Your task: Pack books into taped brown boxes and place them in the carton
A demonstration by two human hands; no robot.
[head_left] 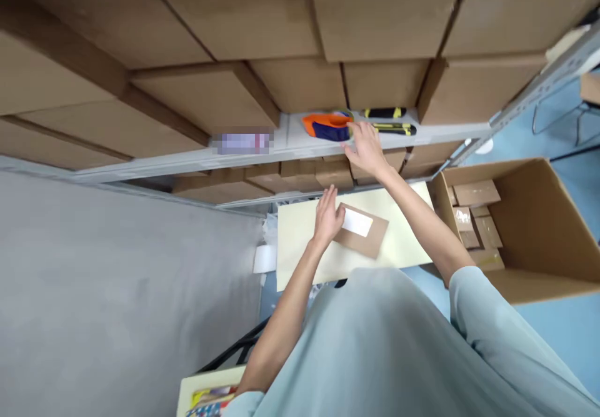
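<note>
My left hand [327,218] rests at the left end of a small flat cardboard box [360,245] with a white label [357,222]. Its fingers are stretched out and its thumb lies by the label. The box lies slanted on a pale yellow tabletop [300,242]. My right hand [368,146] reaches up to the grey shelf, fingers extended, over the right end of an orange and dark blue tape dispenser [327,125]. Whether the fingertips touch it, I cannot tell. Two black and yellow utility knives [385,113] lie just right of these fingers.
Large cardboard boxes [262,10] fill the shelves above, with smaller ones [295,176] on the level below. A big open carton [544,229] holding several small taped boxes stands at right. A grey wall [117,279] is at left. Colourful packets [213,399] lie at lower left.
</note>
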